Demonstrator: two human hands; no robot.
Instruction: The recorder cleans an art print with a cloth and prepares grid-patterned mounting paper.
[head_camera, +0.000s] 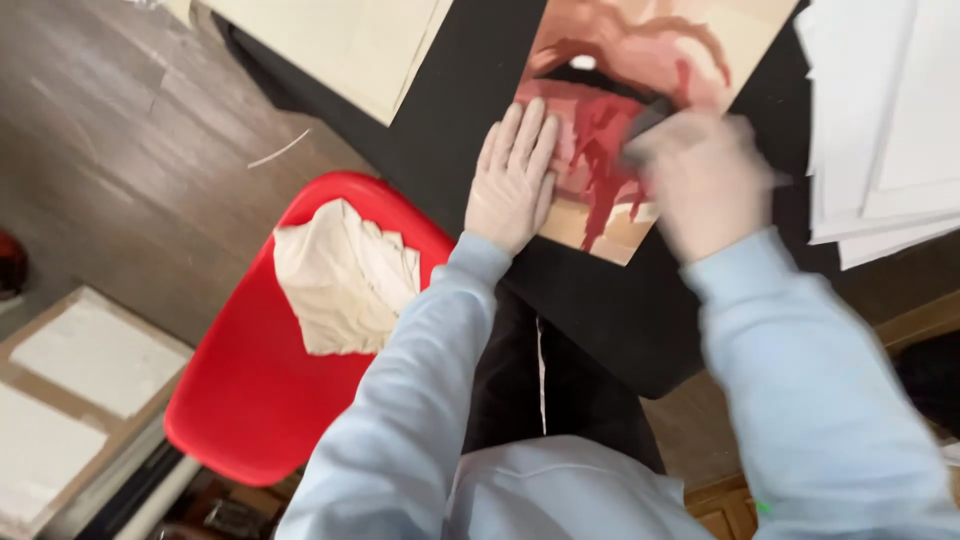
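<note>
The left hand lies flat, fingers spread and holding nothing, on the painting's near left edge atop the black surface. The right hand, blurred, grips a dark tool on the painting, white papers close at right.

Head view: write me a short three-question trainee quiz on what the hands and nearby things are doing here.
1. True or false: the left hand lies flat, fingers spread, on the painted panel.
2. What lies on the red chair? A) crumpled pale cloth B) a brush C) a cup
3. Which hand is motion-blurred, gripping a dark tool over the red paint?

Key: 1 true; 2 A; 3 the right hand.
</note>
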